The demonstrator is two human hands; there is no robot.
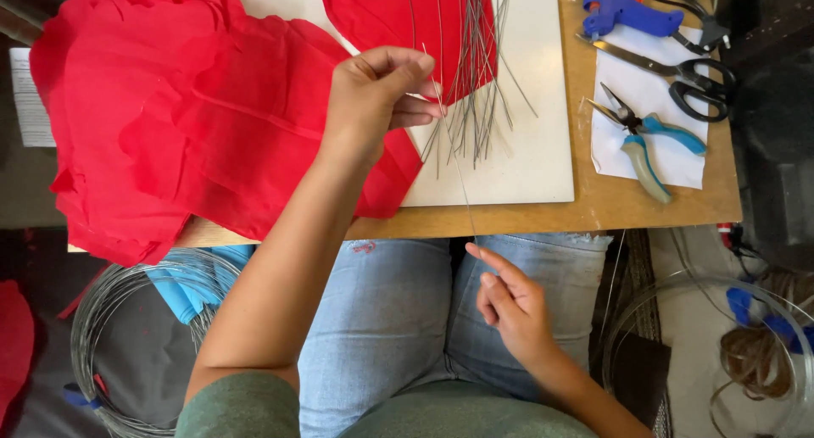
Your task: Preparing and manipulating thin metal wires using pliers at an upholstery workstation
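**Inspector:** State the position of each of your hands.

**Worker:** My left hand (377, 90) is above the desk (593, 205), fingers pinched shut on the upper end of a thin wire (458, 171). My right hand (507, 302) is over my lap, below the desk edge, fingers loosely curled, index finger and thumb at the wire's lower end. Whether they actually grip it, I cannot tell.

**Inspector:** Where does the wire run?

**Worker:** From the left hand down across the white board (534, 150) and past the desk edge to the right hand.

**Inspector:** Surroundings?

**Worker:** A bundle of cut wires (475, 73) lies on the board, partly over a red paper piece (381, 14). A stack of red crepe paper (170, 116) covers the desk's left side. On the right: pliers (649, 141) with blue handles, black scissors (687, 78), a blue glue gun (623, 10). A wire coil (93, 319) sits on the floor to my left.
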